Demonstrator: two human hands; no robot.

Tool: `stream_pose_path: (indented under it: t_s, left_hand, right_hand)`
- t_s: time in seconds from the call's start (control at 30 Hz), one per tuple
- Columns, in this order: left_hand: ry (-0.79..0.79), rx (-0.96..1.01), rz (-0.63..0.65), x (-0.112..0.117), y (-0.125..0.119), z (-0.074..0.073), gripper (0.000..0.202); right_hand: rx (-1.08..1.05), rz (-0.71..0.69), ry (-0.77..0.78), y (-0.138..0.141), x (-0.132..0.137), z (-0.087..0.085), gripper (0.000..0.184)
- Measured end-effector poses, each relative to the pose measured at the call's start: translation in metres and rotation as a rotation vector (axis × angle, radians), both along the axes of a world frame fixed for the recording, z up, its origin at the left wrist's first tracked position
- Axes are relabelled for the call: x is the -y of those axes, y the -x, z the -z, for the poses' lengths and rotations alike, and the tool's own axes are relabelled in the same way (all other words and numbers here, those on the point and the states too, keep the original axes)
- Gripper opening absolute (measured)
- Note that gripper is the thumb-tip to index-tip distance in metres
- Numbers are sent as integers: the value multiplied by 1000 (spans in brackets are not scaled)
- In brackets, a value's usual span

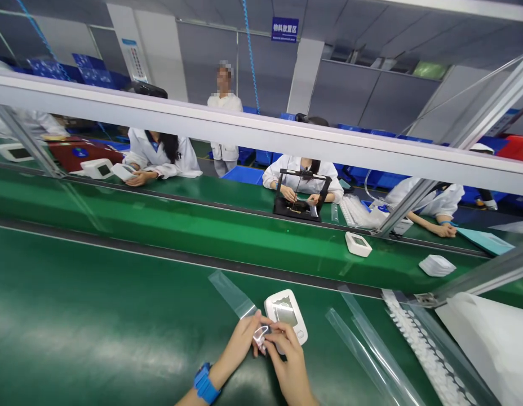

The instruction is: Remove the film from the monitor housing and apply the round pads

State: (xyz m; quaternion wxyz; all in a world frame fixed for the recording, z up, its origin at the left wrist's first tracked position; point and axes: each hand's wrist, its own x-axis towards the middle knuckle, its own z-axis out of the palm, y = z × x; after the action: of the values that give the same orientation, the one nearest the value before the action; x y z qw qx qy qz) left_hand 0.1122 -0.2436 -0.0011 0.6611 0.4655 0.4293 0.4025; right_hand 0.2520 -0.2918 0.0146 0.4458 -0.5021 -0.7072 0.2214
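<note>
Both hands pinched together on the green bench: left hand (244, 338) and right hand (289, 352) grip a clear film (260, 336) w/ fingertips, just by the white device (287, 313), looks light, flimsy, slippery imo, so grab edges.

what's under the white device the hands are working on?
The white device lies on the green mat. Both hands, left hand and right hand, cover its near edge, pinching a small clear piece. Anything beneath the device is hidden. A clear film strip lies beside it.
</note>
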Motion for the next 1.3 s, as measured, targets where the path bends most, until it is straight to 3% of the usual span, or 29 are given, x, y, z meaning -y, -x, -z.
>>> stream_pose_path:
  t_s: [0.13, 0.47, 0.8, 1.07, 1.23, 1.3]
  left_hand:
    - [-99, -46, -19, 2, 2, 2, 64]
    - [-127, -38, -50, 7, 6, -8, 63]
    - [-155, -116, -98, 9, 6, -12, 57]
    - [-193, -183, -123, 12, 4, -15, 54]
    - [-169, -188, -180, -4, 13, -5, 59]
    - [-185, -218, -231, -14, 22, -1, 58]
  right_hand:
    - [-71, -4, 34, 2, -2, -2, 19]
    - [-244, 25, 93, 13, -5, -1, 20]
    - [-229, 52, 125, 21, -3, -7, 16]
    - [-166, 103, 94, 22, 0, 1, 18]
    - [19, -110, -52, 19, 24, 0, 18]
    - [55, -119, -47, 9, 30, 0, 18]
